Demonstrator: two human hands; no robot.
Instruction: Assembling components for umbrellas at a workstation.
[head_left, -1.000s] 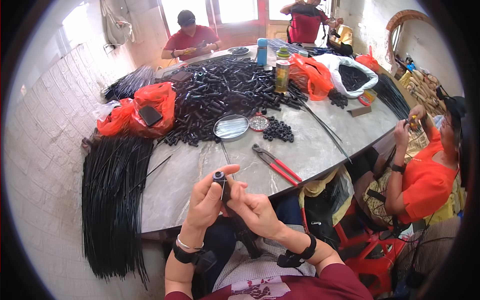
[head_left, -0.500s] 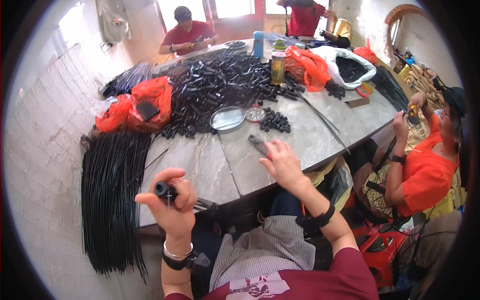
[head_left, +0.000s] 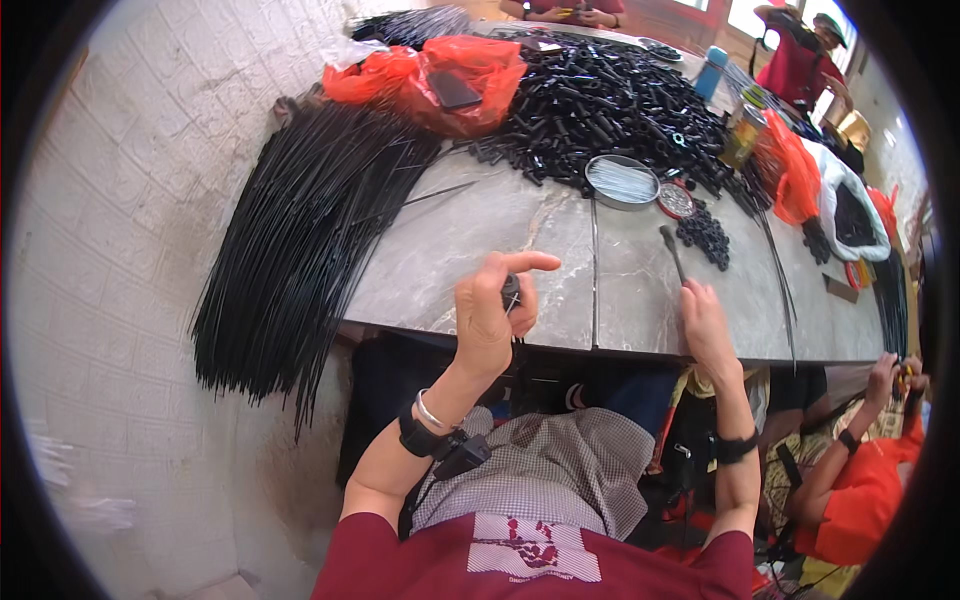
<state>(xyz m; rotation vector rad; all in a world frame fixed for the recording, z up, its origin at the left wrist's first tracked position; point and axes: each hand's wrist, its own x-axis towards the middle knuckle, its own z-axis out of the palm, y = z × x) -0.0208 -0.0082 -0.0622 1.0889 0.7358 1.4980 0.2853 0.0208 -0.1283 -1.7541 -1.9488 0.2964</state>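
Note:
My left hand (head_left: 488, 312) is curled around a short black tubular part (head_left: 511, 290), its index finger stretched out to the right. It hovers over the near part of the grey table (head_left: 640, 310). Near the table's front edge, my right hand (head_left: 709, 325) grips the handles of a pair of pliers (head_left: 672, 252), whose dark head points away from me. Beyond the pliers lie a small heap of black ring-like pieces (head_left: 705, 236), a red-rimmed dish (head_left: 677, 214) of tiny metal bits and a round metal dish (head_left: 622, 206) holding thin pale pins.
A large pile of black tubes (head_left: 610, 110) covers the table's far middle. Long black rods (head_left: 290, 260) overhang the left edge. Red plastic bags (head_left: 480, 90) sit beside them. A person in orange (head_left: 860, 500) works at the right; others are across the table.
My view has swung left, so the table appears shifted right. The left hand has turned, its index finger now extended. Both hands keep hold of the black part and the pliers.

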